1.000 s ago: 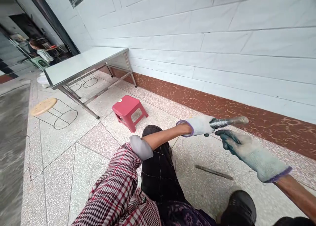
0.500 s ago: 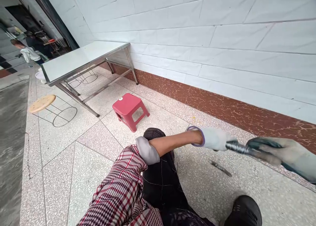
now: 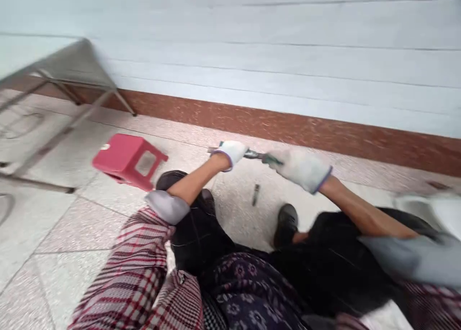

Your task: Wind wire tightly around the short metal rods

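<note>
My left hand (image 3: 233,153), in a white glove with a purple cuff, is closed around a narrow, rod-like tool (image 3: 254,154). A short end of the tool sticks out left of that hand. Its shiny metal stretch shows between the two hands. My right hand (image 3: 300,167), gloved the same way with green on the fingers, is closed on the tool's other part. Blur keeps me from telling the tool's exact kind. Below the hands, a small, slim dark-and-grey object (image 3: 255,194) lies on the floor between my feet.
A red plastic stool (image 3: 120,157) stands on the speckled floor to the left. Beyond it is a metal-legged table (image 3: 72,63). A white wall (image 3: 270,70) with a red-brown base strip runs across the front. Something white and blurred (image 3: 446,212) is at the right edge.
My view has swung to the right, so the stool and table sit further left. Both hands still hold the tool and now appear nearer the middle, with my right forearm in view.
</note>
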### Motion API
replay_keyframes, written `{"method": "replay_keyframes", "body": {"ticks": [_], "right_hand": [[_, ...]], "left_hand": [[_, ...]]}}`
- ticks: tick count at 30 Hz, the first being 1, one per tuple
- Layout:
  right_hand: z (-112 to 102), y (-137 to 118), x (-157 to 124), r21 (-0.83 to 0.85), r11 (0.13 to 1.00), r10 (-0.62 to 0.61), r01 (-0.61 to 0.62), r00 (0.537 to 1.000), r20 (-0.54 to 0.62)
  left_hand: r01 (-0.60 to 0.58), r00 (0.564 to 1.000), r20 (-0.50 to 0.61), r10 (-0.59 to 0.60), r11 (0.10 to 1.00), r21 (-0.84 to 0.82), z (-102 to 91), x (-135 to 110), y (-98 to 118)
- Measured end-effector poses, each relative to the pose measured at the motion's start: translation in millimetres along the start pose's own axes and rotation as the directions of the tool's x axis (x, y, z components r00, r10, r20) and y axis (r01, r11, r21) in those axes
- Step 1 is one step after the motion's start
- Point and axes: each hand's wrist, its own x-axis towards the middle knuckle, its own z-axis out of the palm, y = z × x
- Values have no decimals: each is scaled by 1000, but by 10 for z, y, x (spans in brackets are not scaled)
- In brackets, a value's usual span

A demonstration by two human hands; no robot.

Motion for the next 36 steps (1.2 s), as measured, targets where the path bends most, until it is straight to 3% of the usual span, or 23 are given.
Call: {"method": "replay_keyframes", "body": {"ticks": [1,2,4,7,9,11,14,16,19,22,25,28,32,36], "right_hand": [[-95,49,32,-73,995,66,-66,998,-8],[-181,110,74,-124,984,126,-127,992,-21],[-302,236,160,-155,963,219,-221,975,-34],[-309,313,230,-7,975,221,-221,975,-23],[-205,260,232,8,980,200,-200,979,-34],[-56,157,207,10,987,158,-158,987,27],[111,-10,147,-61,996,69,-63,993,101],[95,-85,123,-84,996,38,-28,992,123],[-125,-75,166,-173,983,80,-66,994,77],[-363,78,268,-147,975,162,-164,986,-24],[-405,191,314,127,978,172,-164,984,-55],[-284,122,282,282,937,223,-204,974,-38],[-114,-92,226,235,958,177,-167,984,-25],[-17,-233,187,84,989,119,-126,990,81]], "left_hand": [[-38,992,126,10,975,221,45,6,49],[-94,975,223,19,939,330,84,7,108],[-128,963,265,43,941,312,118,-11,238],[-69,977,209,43,990,122,43,-52,365],[1,995,100,3,999,-40,-52,-64,376],[67,998,-5,-68,990,-121,-141,-56,340],[120,989,-80,-120,993,-7,-204,-9,248],[149,986,-89,-143,986,71,-189,40,181],[138,990,-54,-129,963,233,-112,110,106],[-5,999,50,-13,942,335,-42,134,97],[-35,997,68,31,998,59,-42,94,152],[41,999,18,-38,954,-296,-94,24,235],[100,991,-26,-133,847,-523,-163,-37,333],[155,966,-89,-241,824,-546,-216,-15,333]]}}
